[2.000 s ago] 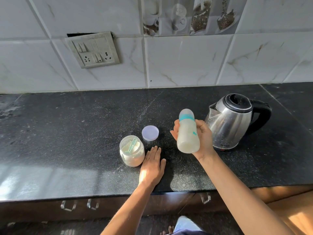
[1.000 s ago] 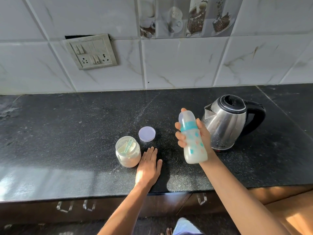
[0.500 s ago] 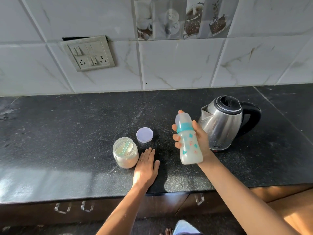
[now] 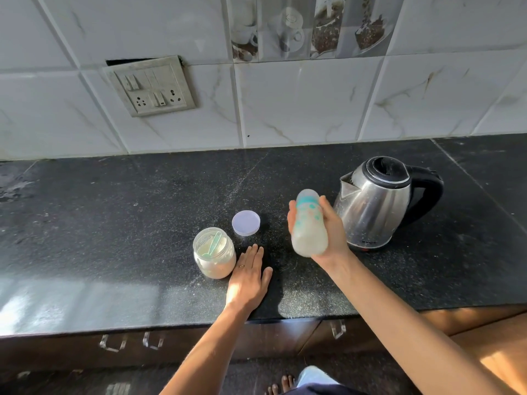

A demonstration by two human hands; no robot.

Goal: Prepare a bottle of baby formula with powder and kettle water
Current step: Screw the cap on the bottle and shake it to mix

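My right hand [image 4: 332, 232] grips a capped baby bottle [image 4: 308, 223] with a teal ring and milky liquid inside, held above the black counter and blurred by motion. My left hand [image 4: 247, 279] rests flat on the counter with straight fingers, just right of an open glass jar of formula powder [image 4: 214, 253] that has a teal scoop lying in it. The jar's pale lilac lid [image 4: 245, 222] lies flat behind my left hand. A steel kettle [image 4: 373, 203] with a black handle stands to the right of the bottle.
The black stone counter [image 4: 114, 223] runs along a white tiled wall carrying a switch and socket plate [image 4: 151, 86]. Drawer handles [image 4: 131, 342] show under the counter's front edge. Bare toes [image 4: 281, 387] are visible on the floor below.
The bottle has swung up and down in my right hand and turned, and now appears blurred. My left hand has stayed flat beside the jar.
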